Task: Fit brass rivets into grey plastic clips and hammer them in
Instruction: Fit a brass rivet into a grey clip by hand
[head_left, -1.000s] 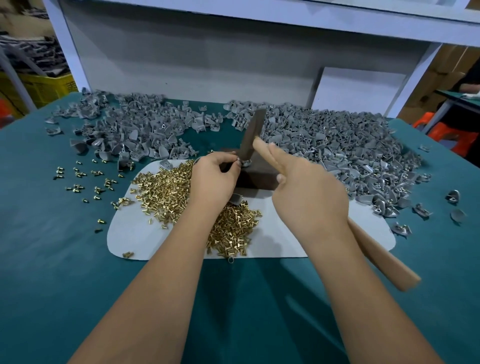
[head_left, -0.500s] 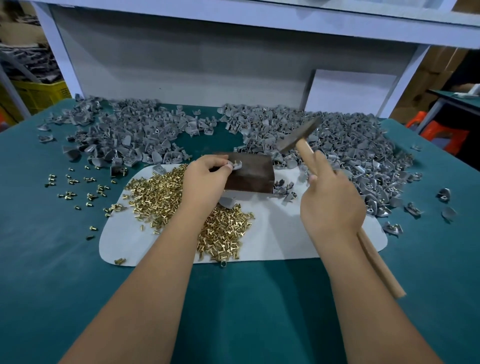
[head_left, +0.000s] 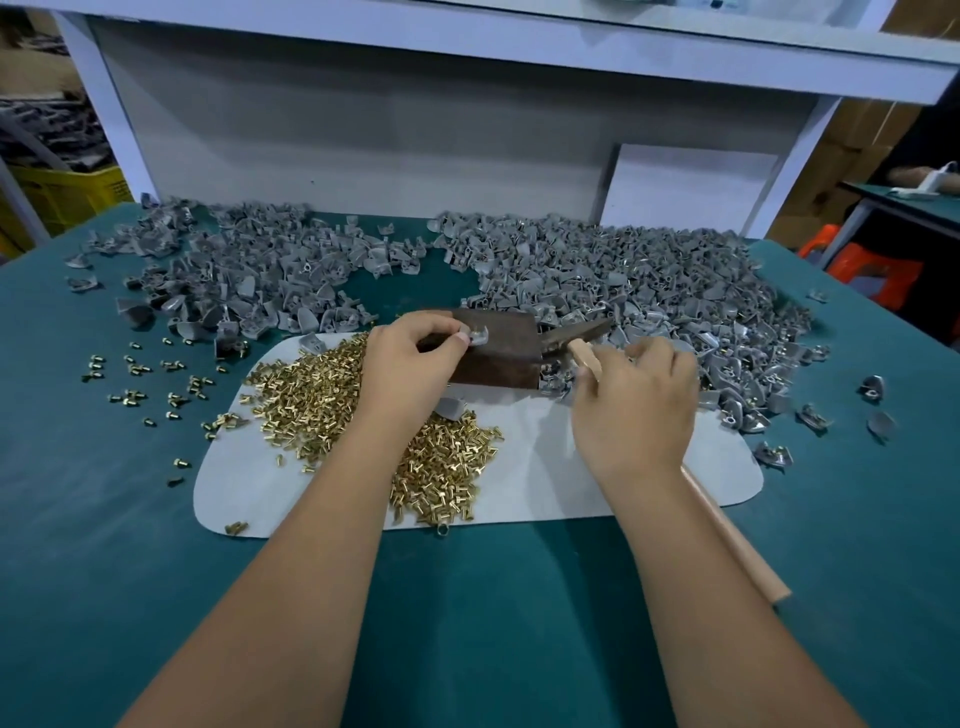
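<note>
Nearest us on the green tabletop (head_left: 104, 571) lies a white mat (head_left: 571, 478) with a heap of brass rivets (head_left: 322, 395) on its left half. Our right hand (head_left: 636, 410) grips the wooden handle of a hammer (head_left: 584, 358), its head low beside the dark metal block (head_left: 493, 353). Our left hand (head_left: 410, 369) pinches a grey plastic clip (head_left: 479, 336) on top of that block. Toward the far edge spread two piles of grey clips (head_left: 649, 291).
</note>
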